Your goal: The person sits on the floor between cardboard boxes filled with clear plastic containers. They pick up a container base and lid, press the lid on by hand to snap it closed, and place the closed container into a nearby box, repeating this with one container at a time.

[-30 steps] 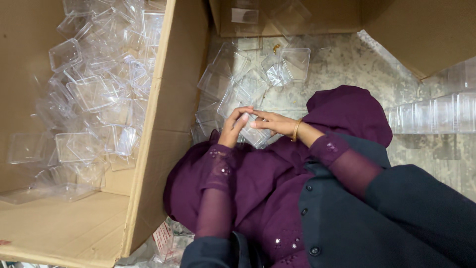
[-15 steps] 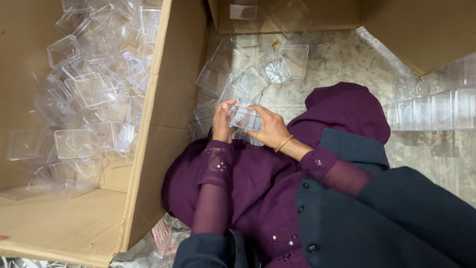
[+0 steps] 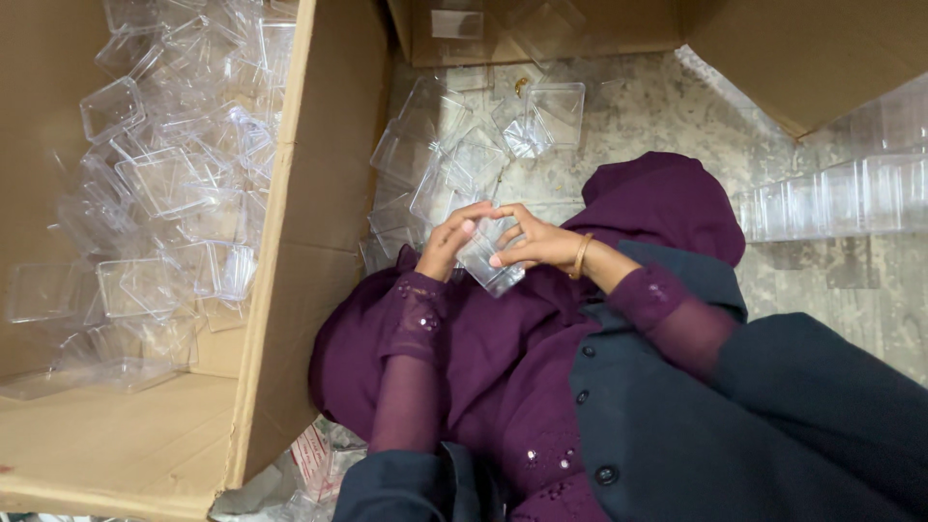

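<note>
both hands are meeting in front of the lap, over purple fabric. the left hand (image 3: 452,237) is coming up from a purple sleeve, wrist bent, fingers curling over the top of a small clear plastic box (image 3: 491,261). the right hand (image 3: 534,242) is reaching in from the right, a gold bangle (image 3: 580,256) sitting at its wrist, fingers pressing on the box's upper right side. both hands are grasping the box between them; it is tilting, one corner pointing down toward the lap.

just beyond the hands, loose clear plastic containers (image 3: 454,155) are lying scattered on the mottled stone floor (image 3: 667,106), some overlapping. to the left, the wall of a large cardboard box (image 3: 319,232) is standing close beside the left forearm, leaving little room on that side; inside it a heap of clear containers (image 3: 164,184) is piling up. to the right, a row of stacked clear containers (image 3: 831,198) is lying along the floor, well apart from the hands. another cardboard flap (image 3: 812,58) is overhanging at upper right. bare floor is showing between the right arm and that row.
</note>
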Available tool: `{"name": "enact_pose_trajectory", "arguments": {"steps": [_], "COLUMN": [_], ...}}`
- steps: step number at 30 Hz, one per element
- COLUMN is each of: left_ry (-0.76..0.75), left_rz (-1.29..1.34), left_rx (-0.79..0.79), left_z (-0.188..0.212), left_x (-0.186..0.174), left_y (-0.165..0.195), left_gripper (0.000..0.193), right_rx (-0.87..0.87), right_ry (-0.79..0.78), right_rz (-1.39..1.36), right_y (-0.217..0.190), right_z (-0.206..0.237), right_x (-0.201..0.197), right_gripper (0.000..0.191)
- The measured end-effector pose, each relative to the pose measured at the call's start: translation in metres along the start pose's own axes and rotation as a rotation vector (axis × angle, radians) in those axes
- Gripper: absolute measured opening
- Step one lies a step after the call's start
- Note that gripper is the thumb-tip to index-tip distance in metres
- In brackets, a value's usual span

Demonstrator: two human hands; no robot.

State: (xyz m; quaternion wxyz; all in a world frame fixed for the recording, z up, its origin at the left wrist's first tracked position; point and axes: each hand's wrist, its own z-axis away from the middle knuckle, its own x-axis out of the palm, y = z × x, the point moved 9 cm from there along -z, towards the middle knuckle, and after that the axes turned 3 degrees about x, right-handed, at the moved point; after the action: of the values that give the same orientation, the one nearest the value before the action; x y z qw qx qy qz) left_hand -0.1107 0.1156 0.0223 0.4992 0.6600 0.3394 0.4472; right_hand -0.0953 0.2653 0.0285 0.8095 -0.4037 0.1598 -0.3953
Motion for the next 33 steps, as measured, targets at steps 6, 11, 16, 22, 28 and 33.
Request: {"name": "enact_pose_trajectory", "arguments": {"steps": [6, 11, 16, 22, 28, 33], "left_ry": [0.549, 0.609, 0.599, 0.564, 0.582, 0.625], "left_rz": [0.026, 0.078, 0.071, 0.057, 0.056, 0.020], "left_rx": [-0.233, -0.252, -0.289, -0.270, -0.291, -0.302], "left_z": [0.011, 0.019, 0.024, 0.027, 0.031, 0.029], "left_x": [-0.078, -0.098, -0.102, -0.101, -0.107, -0.110], "left_y": [-0.043, -0.055, -0.048, -0.040, -0.047, -0.061], "left_gripper": [0.023, 0.018, 0.019, 0.016, 0.015, 0.017], "right_rx": [-0.498, -0.588, -0.224, -0.045, 0.012, 0.133], "right_ry": [0.602, 1.154, 1.566, 1.619, 1.667, 1.641], "right_rz": [0.649, 0.896, 1.139, 0.957, 0.881, 0.915], "right_y": [-0.070, -0.069, -0.012, 0.053, 0.087, 0.088], "right_z": [0.112, 0.298, 0.426, 0.403, 0.365, 0.359], "right_x": [-0.087, -0.198, -0.255, -0.285, -0.308, -0.323], "right_gripper": [0.096, 0.082, 0.078, 0.079, 0.079, 0.084]}}
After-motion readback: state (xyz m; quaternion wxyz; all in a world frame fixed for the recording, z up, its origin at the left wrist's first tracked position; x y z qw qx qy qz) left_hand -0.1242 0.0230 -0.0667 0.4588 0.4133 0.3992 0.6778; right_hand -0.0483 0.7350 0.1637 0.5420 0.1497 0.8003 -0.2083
